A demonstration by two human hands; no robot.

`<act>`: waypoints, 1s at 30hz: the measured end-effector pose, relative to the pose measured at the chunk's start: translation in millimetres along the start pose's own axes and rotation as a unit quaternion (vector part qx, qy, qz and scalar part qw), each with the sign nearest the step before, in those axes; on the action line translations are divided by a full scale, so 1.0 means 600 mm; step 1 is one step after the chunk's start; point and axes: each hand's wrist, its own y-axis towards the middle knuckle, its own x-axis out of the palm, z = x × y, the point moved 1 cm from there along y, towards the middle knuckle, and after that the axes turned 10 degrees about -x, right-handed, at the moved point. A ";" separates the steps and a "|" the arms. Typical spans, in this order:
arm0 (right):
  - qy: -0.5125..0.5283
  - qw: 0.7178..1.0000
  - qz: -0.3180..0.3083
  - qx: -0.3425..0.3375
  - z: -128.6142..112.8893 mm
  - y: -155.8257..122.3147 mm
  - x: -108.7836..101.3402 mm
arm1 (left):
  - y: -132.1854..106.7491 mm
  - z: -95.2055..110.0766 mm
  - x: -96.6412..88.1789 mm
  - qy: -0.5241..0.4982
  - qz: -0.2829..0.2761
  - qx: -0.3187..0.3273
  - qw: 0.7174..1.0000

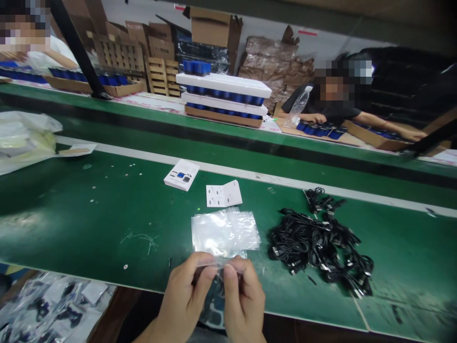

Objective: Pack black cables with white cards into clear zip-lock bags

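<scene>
My left hand (185, 293) and my right hand (243, 297) meet at the near edge of the green bench. Both pinch the top of a small clear plastic bag (214, 295) that hangs between them with something dark inside. Just beyond my fingers lies a loose stack of empty clear bags (224, 231). A pile of coiled black cables (321, 245) sits to the right of it. Two white leaflets (223, 194) and a small white printed box (181, 174) lie farther back.
A bin of filled bags (53, 305) sits below the bench at the lower left. White bags (24, 140) lie at the far left. Across a green conveyor (228, 143), two people work beside stacked white trays with blue parts (224, 93), among cardboard boxes.
</scene>
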 end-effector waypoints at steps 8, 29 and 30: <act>0.015 0.993 -0.113 -0.002 -0.004 0.028 -0.027 | 0.010 0.004 -0.026 -0.023 -0.080 -0.049 0.995; 0.038 0.971 -0.202 0.122 -0.007 0.025 -0.034 | 0.018 0.009 -0.043 -0.070 -0.242 -0.205 0.946; 0.030 0.970 -0.211 0.119 -0.009 0.026 -0.033 | 0.018 0.010 -0.044 -0.066 -0.240 -0.204 0.947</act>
